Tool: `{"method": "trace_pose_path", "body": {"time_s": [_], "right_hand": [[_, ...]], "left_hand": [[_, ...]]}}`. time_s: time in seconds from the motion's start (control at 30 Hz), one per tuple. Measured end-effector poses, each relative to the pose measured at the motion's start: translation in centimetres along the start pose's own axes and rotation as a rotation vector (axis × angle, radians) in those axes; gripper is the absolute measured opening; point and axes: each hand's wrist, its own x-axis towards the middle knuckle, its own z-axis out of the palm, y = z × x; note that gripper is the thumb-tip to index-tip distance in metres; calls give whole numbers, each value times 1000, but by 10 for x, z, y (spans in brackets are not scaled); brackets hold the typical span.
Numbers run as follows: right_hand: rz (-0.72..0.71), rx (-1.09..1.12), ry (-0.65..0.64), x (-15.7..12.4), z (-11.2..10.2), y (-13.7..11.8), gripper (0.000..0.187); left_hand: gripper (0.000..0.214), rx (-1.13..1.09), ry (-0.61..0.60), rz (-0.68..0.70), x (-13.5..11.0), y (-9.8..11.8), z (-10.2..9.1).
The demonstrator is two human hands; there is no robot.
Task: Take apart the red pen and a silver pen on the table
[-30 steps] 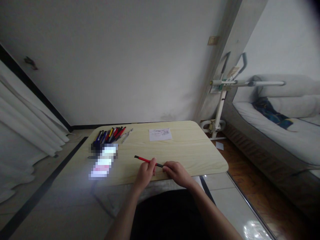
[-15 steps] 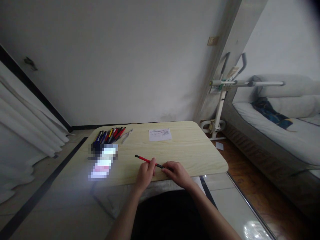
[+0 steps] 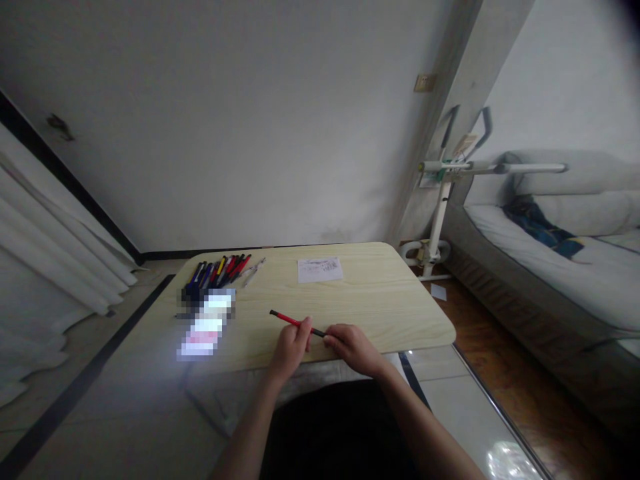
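A slim red and black pen (image 3: 286, 319) is held over the near part of the wood-patterned table (image 3: 400, 293). My left hand (image 3: 291, 347) is closed around its middle, thumb on top. At its black end, my right hand (image 3: 353, 345) pinches it, and the fingers hide the tip. The pen's other end, also black, points up and to the left, free of both hands. Beyond the hands lies a white paper (image 3: 320, 269) with dark drawing or writing on it, too small to read.
Several pens (image 3: 220, 270) lie bunched at the table's far left, near a bright, pixelated phone-like screen (image 3: 213, 323). A wall (image 3: 280, 133) stands behind the table. To the right are exercise equipment (image 3: 440, 207) and a bed or sofa (image 3: 525, 233). A white curtain (image 3: 45, 253) hangs left.
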Motion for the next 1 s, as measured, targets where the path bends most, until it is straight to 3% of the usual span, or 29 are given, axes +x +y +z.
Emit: {"method": "trace_pose_path", "body": {"time_s": [0.2,0.47,0.73,1.0], "right_hand": [[38,78,-34,0,-5,-5,30],[87,104,52,-1,1,-4,20],[20,51,77,-1,4,-5,21],[13,5,25,0,1,-3,26]], "left_hand": [[51,-35,-24,-37,-1,4,-2],[52,-66,16,-32,0,3,-1],[52,-42,18,-40,0,3,1],[50,-47,-22,-23,1,3,-2]]}}
